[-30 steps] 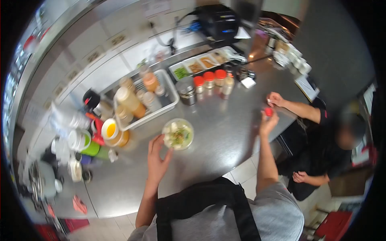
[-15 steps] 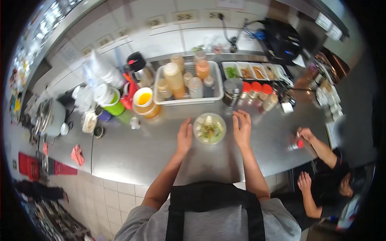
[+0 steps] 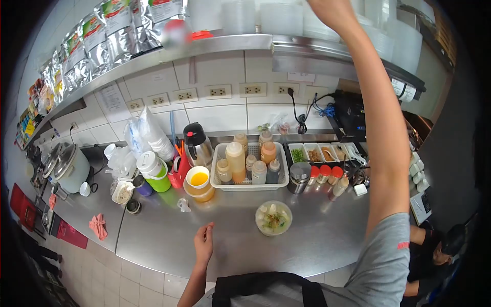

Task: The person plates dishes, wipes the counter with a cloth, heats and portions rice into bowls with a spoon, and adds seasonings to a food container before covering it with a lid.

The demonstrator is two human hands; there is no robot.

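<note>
A clear round bowl (image 3: 273,218) of soup with pale chunks and chopped green garnish stands on the steel counter, touched by neither hand. To its left, my left hand (image 3: 203,243) hovers over the counter with its fingers loosely curled together, and nothing shows in them. My right arm is stretched up past the shelf. The back of my right hand (image 3: 331,11) is at the top edge of the view, near stacked clear plastic containers (image 3: 376,41); its fingers are cut off, so what they hold or touch is hidden.
A basket (image 3: 245,188) of sauce bottles, a tray of toppings (image 3: 313,147) and red-capped shakers (image 3: 324,173) line the back. Left are a yellow-filled cup (image 3: 198,177), a thermos (image 3: 197,140) and a pink cloth (image 3: 98,226). The steel shelf (image 3: 230,43) overhangs. A co-worker (image 3: 445,248) is at right.
My right hand has gone from beside the bowl up to the shelf. My left hand has drawn away from the bowl, its fingers curling. The view has tilted upward.
</note>
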